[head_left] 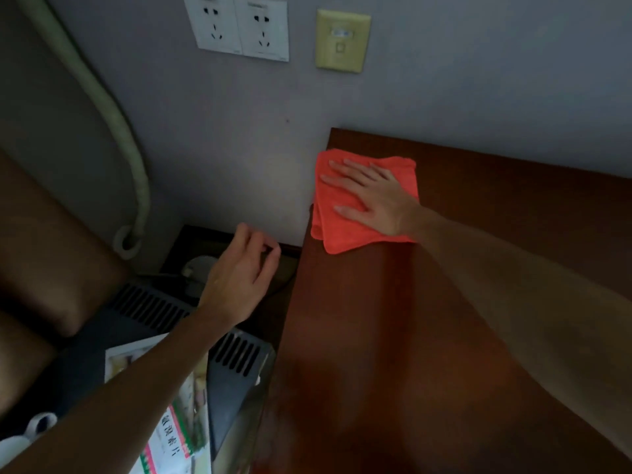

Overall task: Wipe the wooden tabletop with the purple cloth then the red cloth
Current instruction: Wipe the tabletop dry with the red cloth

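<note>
A folded red cloth point(333, 230) lies at the far left corner of the dark wooden tabletop point(393, 336), its left edge hanging slightly past the table's edge. My right hand point(369, 195) presses flat on it with straight, spread fingers. My left hand point(239, 278) hovers in the air left of the table, fingers loosely curled, holding nothing. No purple cloth is in view.
A grey wall with two white sockets point(239, 27) and a yellowish plate point(342, 41) stands behind the table. Left of the table sit a dark vented appliance point(236, 357), a printed box point(174, 436), a pale hose point(113, 124) and a brown cushion point(51, 254).
</note>
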Available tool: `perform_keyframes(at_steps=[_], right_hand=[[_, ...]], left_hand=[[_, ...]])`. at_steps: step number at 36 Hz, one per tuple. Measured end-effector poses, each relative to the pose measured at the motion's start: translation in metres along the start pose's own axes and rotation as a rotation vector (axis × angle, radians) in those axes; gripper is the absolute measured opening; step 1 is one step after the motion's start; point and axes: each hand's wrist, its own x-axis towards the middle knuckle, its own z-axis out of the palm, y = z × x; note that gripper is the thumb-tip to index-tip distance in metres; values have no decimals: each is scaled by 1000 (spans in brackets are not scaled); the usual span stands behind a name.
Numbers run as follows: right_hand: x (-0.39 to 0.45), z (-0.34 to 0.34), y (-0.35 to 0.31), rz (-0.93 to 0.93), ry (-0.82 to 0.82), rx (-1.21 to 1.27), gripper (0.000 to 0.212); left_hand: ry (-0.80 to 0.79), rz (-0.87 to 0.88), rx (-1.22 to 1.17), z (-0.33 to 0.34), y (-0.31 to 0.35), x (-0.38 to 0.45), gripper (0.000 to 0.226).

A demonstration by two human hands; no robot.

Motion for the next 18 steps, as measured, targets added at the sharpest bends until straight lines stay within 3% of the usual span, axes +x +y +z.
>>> perform_keyframes(at_steps=[6,15,18], right_hand=[[33,-6,24,130,53,6,75],[10,3,1,161,48,19,86],[-7,1,-3,142,40,208,75]], left_hand=[[19,40,-12,11,17,46,37],[75,226,114,17,46,137,32],[93,194,106,26,60,161,33]])
